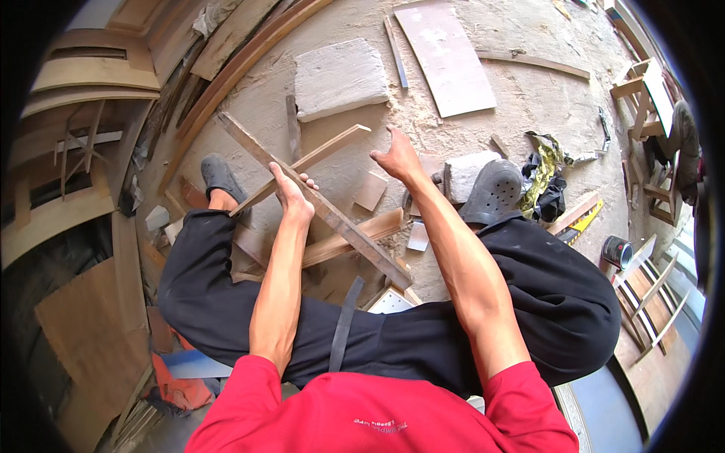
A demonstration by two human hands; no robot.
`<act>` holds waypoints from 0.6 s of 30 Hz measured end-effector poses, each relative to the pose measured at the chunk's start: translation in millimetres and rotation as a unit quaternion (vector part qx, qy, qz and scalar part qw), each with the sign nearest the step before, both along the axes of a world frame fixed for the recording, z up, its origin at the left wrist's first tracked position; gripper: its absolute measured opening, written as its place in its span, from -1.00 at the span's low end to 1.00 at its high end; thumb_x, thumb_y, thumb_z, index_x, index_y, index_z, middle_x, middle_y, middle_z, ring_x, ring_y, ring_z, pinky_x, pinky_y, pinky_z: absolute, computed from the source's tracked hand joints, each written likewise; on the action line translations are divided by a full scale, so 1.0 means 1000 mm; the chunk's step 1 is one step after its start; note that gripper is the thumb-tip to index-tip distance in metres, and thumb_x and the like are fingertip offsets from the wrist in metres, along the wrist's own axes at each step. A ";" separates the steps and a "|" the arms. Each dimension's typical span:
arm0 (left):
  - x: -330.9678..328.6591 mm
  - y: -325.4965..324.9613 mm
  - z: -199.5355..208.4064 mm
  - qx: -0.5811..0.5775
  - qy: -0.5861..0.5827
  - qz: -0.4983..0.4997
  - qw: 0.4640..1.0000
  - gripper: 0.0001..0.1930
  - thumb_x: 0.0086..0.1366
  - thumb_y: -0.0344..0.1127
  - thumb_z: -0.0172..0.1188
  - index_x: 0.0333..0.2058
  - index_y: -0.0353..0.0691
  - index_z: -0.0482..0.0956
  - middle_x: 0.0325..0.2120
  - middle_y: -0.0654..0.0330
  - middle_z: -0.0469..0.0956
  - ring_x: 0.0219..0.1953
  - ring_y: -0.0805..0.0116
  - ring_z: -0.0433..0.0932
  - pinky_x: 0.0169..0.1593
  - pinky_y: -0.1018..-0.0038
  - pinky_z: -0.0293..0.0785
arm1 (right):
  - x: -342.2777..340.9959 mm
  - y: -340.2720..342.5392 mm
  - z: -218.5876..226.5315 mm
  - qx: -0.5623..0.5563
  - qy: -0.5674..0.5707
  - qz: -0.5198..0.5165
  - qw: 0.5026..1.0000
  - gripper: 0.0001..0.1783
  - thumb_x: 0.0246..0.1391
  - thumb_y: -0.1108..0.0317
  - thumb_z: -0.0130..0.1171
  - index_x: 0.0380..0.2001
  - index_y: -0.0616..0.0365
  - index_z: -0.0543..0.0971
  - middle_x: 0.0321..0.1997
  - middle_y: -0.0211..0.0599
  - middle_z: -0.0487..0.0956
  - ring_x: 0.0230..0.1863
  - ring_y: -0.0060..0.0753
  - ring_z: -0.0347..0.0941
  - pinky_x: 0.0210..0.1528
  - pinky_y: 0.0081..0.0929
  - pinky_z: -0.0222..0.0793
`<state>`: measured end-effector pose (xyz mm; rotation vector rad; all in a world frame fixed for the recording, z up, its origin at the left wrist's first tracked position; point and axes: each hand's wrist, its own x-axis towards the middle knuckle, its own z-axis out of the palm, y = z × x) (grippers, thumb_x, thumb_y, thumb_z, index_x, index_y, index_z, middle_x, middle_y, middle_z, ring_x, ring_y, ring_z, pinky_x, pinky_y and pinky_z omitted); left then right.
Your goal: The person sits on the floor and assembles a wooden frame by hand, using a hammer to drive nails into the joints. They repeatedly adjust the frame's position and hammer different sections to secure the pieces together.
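Note:
My left hand (291, 189) is closed around two wooden strips where they cross. The longer grey-brown strip (343, 226) slants from upper left down to near my lap. The thinner, lighter strip (332, 147) crosses it in an X, one end pointing toward my right hand. My right hand (399, 158) hovers just beyond that end, apart from it, thumb and forefinger spread and nothing visible between them. Its other fingers are partly hidden. Below the crossing, a wider piece of wood (377, 226) lies on the floor between my legs.
A white block (340, 75) and a pale board (445, 57) lie ahead on the dusty floor. To the right are a yellow handsaw (583, 225), a tin can (617, 252) and crumpled wrapping (550, 170). Wooden furniture (83, 83) lines the left; small wooden frames (646, 94) stand far right.

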<state>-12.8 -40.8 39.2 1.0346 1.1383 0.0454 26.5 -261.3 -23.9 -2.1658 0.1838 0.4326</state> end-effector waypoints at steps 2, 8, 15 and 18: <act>-0.010 0.009 0.014 -0.018 -0.022 -0.007 1.000 -0.34 0.24 0.44 -0.14 -0.24 -0.16 0.28 -0.63 0.26 0.30 -0.66 0.39 0.29 -0.54 0.42 0.30 | 0.003 0.008 0.009 0.020 -0.022 0.034 0.999 -0.06 -0.15 0.12 0.37 0.25 0.29 0.19 0.21 0.22 0.32 0.27 0.11 0.23 0.30 -0.17 0.18; -0.034 0.027 0.069 -0.022 -0.057 0.027 0.998 -0.34 0.20 0.47 -0.13 -0.34 -0.13 0.27 -0.68 0.29 0.26 -0.67 0.40 0.26 -0.53 0.42 0.29 | 0.010 0.033 0.051 0.085 -0.079 0.085 0.990 0.18 -0.30 -0.11 0.47 0.28 0.32 0.13 0.29 0.26 0.22 0.34 0.13 0.13 0.37 -0.19 0.06; -0.059 0.049 0.146 0.001 -0.149 -0.006 0.989 -0.31 0.24 0.44 -0.22 -0.28 -0.19 0.42 -0.70 0.37 0.19 -0.67 0.48 0.18 -0.52 0.52 0.17 | 0.016 0.047 0.087 0.182 -0.001 0.062 0.981 0.54 -0.44 -0.29 0.49 0.36 0.29 -0.24 0.36 0.37 0.02 0.39 0.20 0.02 0.41 -0.13 -0.03; -0.067 0.069 0.170 -0.037 -0.230 -0.054 0.971 -0.22 0.27 0.43 -0.29 -0.16 -0.29 0.44 -0.71 0.42 0.18 -0.70 0.53 0.15 -0.54 0.56 0.15 | 0.019 0.053 0.108 0.244 -0.026 0.084 0.966 0.49 -0.41 -0.32 0.46 0.38 0.21 -0.20 0.38 0.33 0.01 0.40 0.19 -0.01 0.38 -0.01 0.00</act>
